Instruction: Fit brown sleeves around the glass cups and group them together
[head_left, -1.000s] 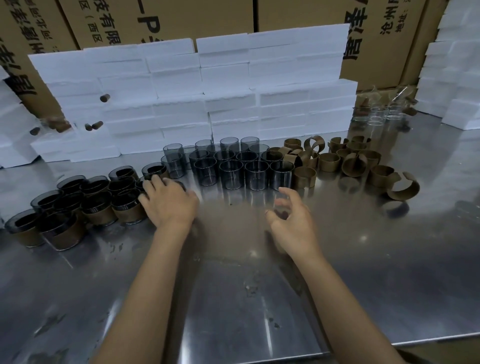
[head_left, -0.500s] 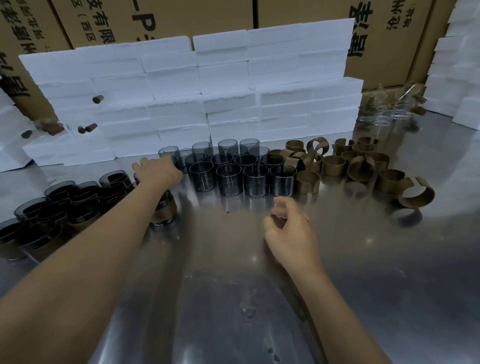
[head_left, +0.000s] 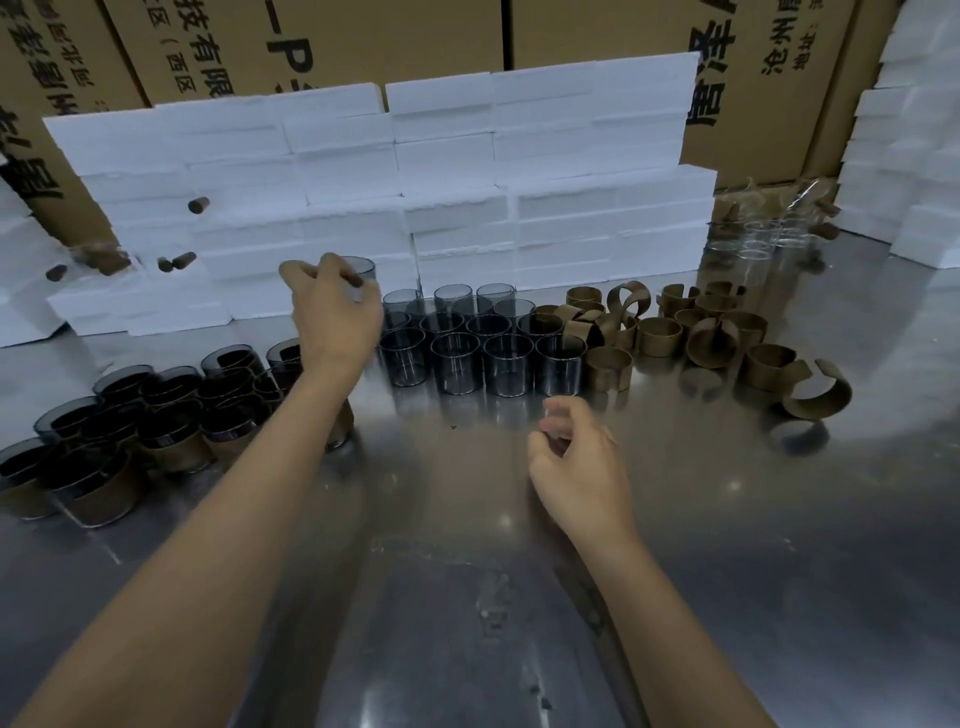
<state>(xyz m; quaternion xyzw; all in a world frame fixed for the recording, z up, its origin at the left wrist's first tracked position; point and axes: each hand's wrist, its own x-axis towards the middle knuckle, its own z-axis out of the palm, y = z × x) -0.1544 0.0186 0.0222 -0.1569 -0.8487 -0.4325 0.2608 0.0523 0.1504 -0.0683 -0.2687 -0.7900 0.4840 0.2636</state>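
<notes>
Lifting a bare glass cup (head_left: 361, 270) clear of the unsleeved cups (head_left: 480, 348), the left hand (head_left: 335, 306) has moved up from the sleeved cups (head_left: 119, 431) at the table's (head_left: 779, 571) left, where it rested a second ago; its fingers pinch the cup's rim. This begins the next fitting cycle. The right hand (head_left: 576, 462) hovers over the table, fingers loosely curled, holding nothing. Brown sleeves (head_left: 701, 332) lie just right of the unsleeved cups. White foam blocks (head_left: 415, 208) stand close behind, limiting reach.

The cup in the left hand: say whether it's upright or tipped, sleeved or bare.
Upright and bare. The left hand pinches the cup at its rim, lifted above the other cups, mouth up; its smoky glass wall carries no brown sleeve.
</notes>
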